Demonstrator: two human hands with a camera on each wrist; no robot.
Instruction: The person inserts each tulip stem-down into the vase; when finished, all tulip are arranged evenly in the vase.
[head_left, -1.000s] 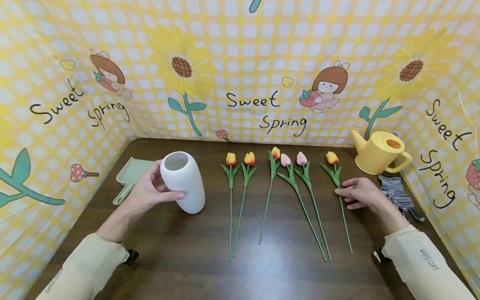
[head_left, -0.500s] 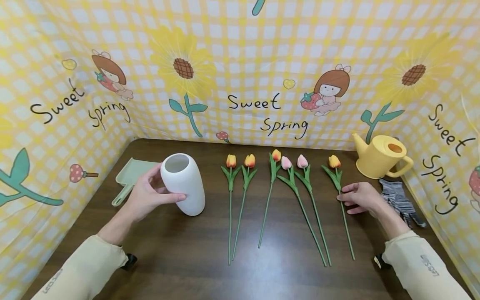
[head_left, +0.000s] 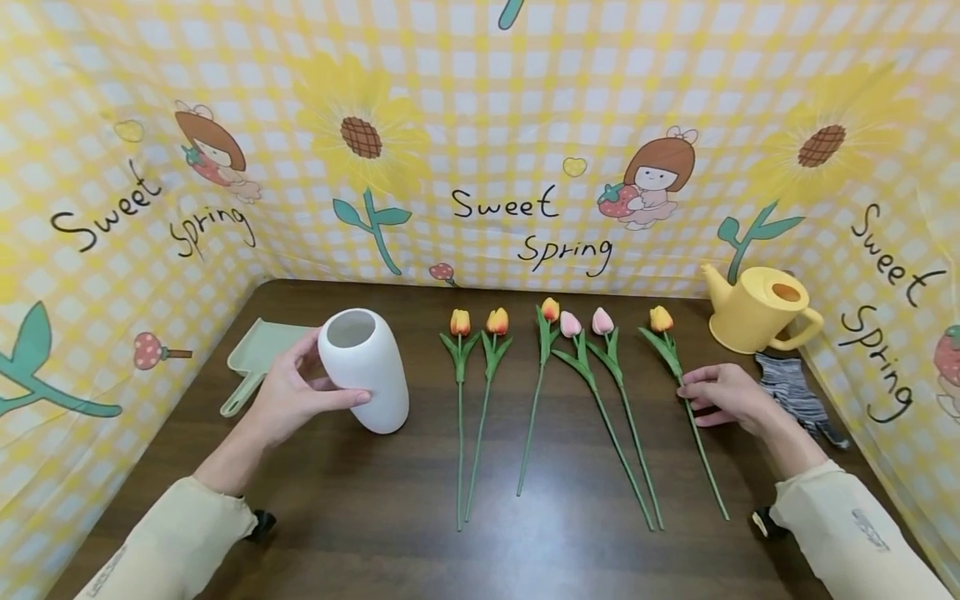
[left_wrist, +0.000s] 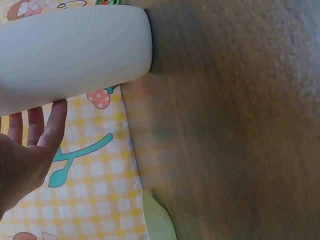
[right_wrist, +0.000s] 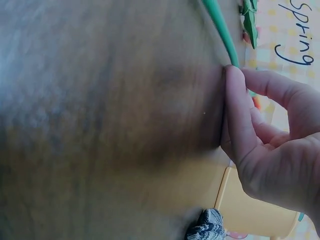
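Observation:
My left hand (head_left: pixel 288 390) grips the side of a white vase (head_left: pixel 372 379), thumb in front and fingers behind. The vase stands upright on the table, and its opening shows a bare inside. In the left wrist view the fingers (left_wrist: pixel 56 122) touch the vase (left_wrist: pixel 85 50). On the right, my right hand (head_left: pixel 723 396) pinches the green stem of a yellow-orange tulip (head_left: pixel 661 320) just below its leaves. Thumb and forefinger meet on that stem (right_wrist: pixel 221 27) in the right wrist view. Whether the stem is off the table is hard to tell.
Between the hands lie two orange tulips (head_left: pixel 460 323), another orange tulip (head_left: pixel 551 310) and two pink tulips (head_left: pixel 602 322). A yellow watering can (head_left: pixel 753 312) and a grey glove (head_left: pixel 795 392) sit at the right, a green dustpan (head_left: pixel 262 354) at the left. Patterned cloth (head_left: pixel 420 100) walls the table (head_left: pixel 360 517).
My right hand has come onto the tulip stem and now pinches it. The stem's lower end has swung to the right. My left hand stays on the vase.

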